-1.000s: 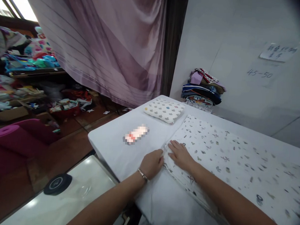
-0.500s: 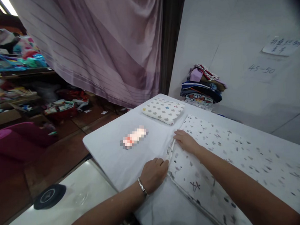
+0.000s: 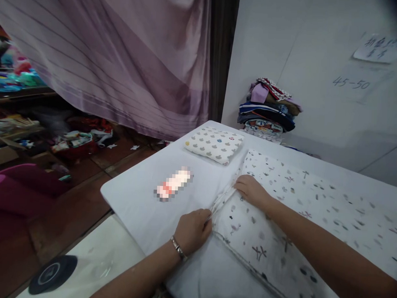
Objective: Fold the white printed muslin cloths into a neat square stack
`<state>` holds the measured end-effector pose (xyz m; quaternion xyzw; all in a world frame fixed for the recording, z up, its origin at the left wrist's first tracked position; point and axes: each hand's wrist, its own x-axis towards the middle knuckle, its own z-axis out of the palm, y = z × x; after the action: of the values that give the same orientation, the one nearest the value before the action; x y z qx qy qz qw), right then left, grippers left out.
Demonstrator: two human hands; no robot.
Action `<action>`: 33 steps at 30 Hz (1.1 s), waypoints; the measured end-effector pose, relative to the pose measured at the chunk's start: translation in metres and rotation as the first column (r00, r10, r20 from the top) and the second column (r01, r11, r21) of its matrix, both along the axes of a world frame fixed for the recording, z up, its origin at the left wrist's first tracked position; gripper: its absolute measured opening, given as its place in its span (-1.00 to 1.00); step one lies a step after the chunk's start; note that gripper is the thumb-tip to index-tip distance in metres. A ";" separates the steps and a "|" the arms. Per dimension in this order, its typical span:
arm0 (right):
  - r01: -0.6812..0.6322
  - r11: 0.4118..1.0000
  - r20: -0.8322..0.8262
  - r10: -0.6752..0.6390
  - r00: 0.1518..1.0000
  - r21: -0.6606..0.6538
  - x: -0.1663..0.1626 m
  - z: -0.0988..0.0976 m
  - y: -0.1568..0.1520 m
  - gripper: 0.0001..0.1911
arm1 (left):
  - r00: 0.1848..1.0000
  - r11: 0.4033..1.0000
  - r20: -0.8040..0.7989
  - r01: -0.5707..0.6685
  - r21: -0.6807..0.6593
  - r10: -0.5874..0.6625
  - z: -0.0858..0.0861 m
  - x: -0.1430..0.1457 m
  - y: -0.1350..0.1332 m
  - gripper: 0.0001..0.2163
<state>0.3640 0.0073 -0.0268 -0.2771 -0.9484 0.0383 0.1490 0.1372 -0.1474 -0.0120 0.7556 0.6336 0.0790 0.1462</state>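
A white cloth printed with small grey and brown figures lies folded in layers on the white table. My left hand, with a silver bracelet at the wrist, is closed on the cloth's near left corner. Farther along the same edge, my right hand has its fingers bent over the cloth, pinching the edge; the fingertips are partly hidden. Between the two hands the edge is drawn into a taut, slanting strip. Beyond them sits a folded white cloth with grey cloud-like prints.
A blurred-out oblong item lies on the white table. Folded clothes are stacked by the wall. A purple curtain hangs behind. At lower left, a black round object rests on a pale surface.
My left hand has moved slightly left, pulling the cloth's corner outward. My right hand has shifted a little right and its fingers have curled in. The edge between them is now stretched.
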 end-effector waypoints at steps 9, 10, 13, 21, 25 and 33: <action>0.030 0.998 -0.071 -0.025 0.997 0.064 0.017 -0.021 -0.011 -0.72 | 0.995 0.982 -0.042 0.083 -0.168 -0.091 0.027 -0.004 0.023 -0.70; 0.018 0.996 -0.086 -0.011 0.996 0.082 0.017 -0.022 -0.010 -0.73 | 0.995 0.980 -0.045 0.084 -0.181 -0.094 0.031 -0.004 0.031 -0.63; 0.001 0.993 -0.109 0.012 0.994 0.117 0.016 -0.025 -0.007 -0.75 | 0.994 0.986 -0.068 0.073 -0.149 -0.083 0.037 0.002 0.062 -0.56; 0.013 0.990 -0.162 0.010 0.987 0.142 0.014 -0.021 -0.009 -0.78 | 0.998 0.991 -0.047 -0.052 -0.127 0.046 0.005 0.045 0.130 -0.75; -0.018 0.992 -0.167 0.038 0.985 0.124 0.007 -0.017 -0.003 -0.79 | 0.995 0.983 0.008 -0.097 -0.154 0.099 -0.002 0.049 0.136 -0.81; -0.014 0.994 -0.192 0.034 0.981 0.104 0.017 -0.011 -0.012 -0.77 | 0.965 0.977 0.187 -0.155 -0.149 0.182 -0.010 0.042 0.135 -0.89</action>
<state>0.3813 -0.0043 -0.0382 -0.2524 -0.9335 0.0182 0.2540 0.1790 -0.0126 -0.0222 0.6757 0.6816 0.1242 0.2517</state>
